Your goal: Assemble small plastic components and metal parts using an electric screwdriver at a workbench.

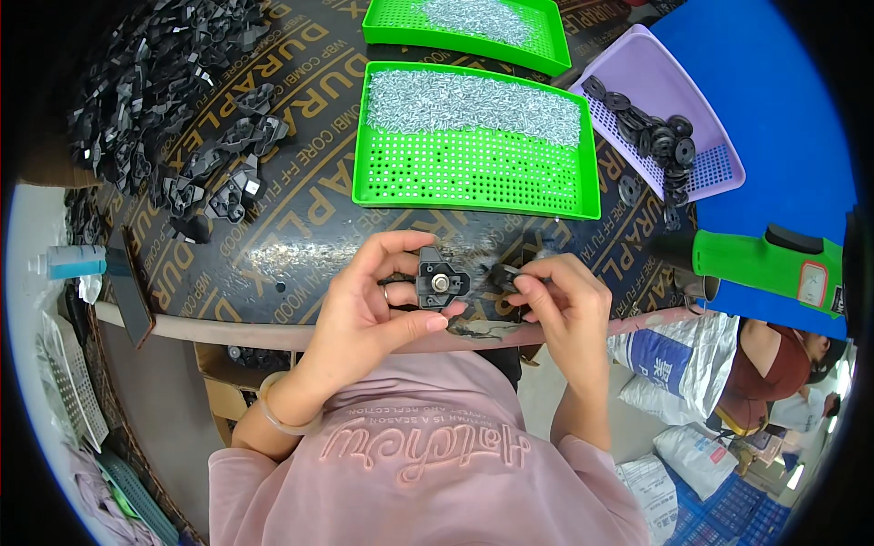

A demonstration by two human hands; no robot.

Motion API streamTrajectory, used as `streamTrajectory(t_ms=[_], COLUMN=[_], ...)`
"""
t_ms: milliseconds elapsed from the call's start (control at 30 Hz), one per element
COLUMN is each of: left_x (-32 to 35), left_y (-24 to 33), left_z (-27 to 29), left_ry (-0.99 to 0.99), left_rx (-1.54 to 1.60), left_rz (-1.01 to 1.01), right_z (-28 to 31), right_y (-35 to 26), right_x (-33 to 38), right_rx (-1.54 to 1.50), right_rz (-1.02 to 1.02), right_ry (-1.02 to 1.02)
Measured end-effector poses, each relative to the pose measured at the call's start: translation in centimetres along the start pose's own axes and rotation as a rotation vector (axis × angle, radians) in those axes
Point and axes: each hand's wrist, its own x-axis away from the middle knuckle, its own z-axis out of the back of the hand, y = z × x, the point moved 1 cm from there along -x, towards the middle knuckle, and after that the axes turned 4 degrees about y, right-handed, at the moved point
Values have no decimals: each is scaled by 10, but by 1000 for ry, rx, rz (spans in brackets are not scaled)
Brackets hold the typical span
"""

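My left hand holds a small black plastic part with a metal piece at its centre, pinched between thumb and fingers just above the table's near edge. My right hand is beside it, fingertips closed on a small black round piece close to the part. A ring sits on a left finger and a pale bangle on the left wrist.
A green perforated tray with several silver screws lies straight ahead, a second green tray behind it. A lilac basket of black discs sits right. Black parts are piled at left. A green power tool hangs right.
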Motion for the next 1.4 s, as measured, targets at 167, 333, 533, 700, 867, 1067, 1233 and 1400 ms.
streamTrajectory(t_ms=[167, 333, 533, 700, 867, 1067, 1233, 1400], left_x=[1, 3, 2, 3, 3, 2, 1, 3], left_y=[8, 6, 13, 13, 11, 15, 16, 17], left_z=[0, 5, 15, 18, 21, 20, 18, 17], left_ry=[-37, -156, -396, -461, -466, -490, -477, -459], left_rx=[-16, 30, -1, -22, -45, -94, -112, -126], left_rz=[115, 144, 284, 314, 294, 347, 342, 312], right_z=[7, 9, -4, -5, -8, -9, -8, -4], right_y=[-14, -12, -20, -26, -24, -22, -23, -26], right_x=[-1, -5, -14, -17, -17, -15, -12, -10], right_rx=[116, -93, -85, -20, 22, 44, 139, 285], right_rz=[239, 589, 990, 1082, 1158, 1155, 1209, 1266], right_ry=[103, -15, -245, -320, -318, -328, -329, -338])
